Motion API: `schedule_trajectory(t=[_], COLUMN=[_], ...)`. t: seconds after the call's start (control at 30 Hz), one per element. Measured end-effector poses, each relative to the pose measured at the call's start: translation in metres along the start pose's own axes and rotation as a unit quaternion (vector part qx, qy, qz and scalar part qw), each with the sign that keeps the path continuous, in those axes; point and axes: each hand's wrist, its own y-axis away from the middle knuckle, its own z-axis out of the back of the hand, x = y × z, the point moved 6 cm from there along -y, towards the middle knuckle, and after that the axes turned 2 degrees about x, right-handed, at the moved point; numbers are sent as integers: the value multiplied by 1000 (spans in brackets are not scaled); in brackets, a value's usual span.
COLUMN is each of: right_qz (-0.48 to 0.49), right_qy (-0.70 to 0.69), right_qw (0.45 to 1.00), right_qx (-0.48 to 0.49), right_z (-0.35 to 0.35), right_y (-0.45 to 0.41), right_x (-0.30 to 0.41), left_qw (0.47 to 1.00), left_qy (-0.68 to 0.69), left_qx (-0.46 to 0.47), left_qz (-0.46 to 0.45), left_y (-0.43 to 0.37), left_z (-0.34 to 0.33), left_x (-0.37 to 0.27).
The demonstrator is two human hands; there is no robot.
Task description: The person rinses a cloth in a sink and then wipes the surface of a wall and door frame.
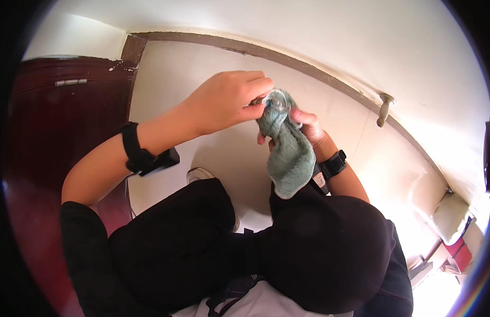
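Note:
A grey-green plush cloth [291, 158] with a pale edge is bunched up in front of me, above my knees. My right hand [310, 126] grips it from the right side, thumb on top and some fingers behind the folds. At its upper end my left hand [239, 99] pinches the gathered part between thumb and bent fingers. A small blue patch [268, 105] shows among the folds by my left fingertips; what it belongs to is hidden. The cloth's lower end hangs loose over my right thigh.
A dark red door [66, 130] with a hinge [70, 82] stands to the left. Brown skirting [245, 50] runs along the white wall, where a doorstop [384, 111] sticks out. A whitish bag [451, 217] and a red item [459, 253] lie at far right.

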Motion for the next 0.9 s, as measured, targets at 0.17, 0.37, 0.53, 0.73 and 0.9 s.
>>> schedule_trajectory(t=[0.17, 0.37, 0.53, 0.73, 0.9], right_qz=[15, 174, 422, 389, 354], right_qy=[-75, 288, 844, 918, 923], right_qw=[997, 923, 324, 1, 47], right_qx=[-23, -188, -73, -75, -144], right_z=[-5, 32, -40, -11, 19], right_y=[-15, -43, -84, -153, -108], right_x=[12, 27, 45, 46, 60], left_qw=[854, 907, 932, 953, 953], left_qy=[-369, -337, -316, -243, -244], left_qx=[-145, -145, -84, 84, 102], left_qz=[-338, -209, -157, -162, -146], left_y=[1, 13, 46, 53, 51], left_z=[-15, -9, -22, -70, -77], left_x=[-12, 38, 84, 102, 104])
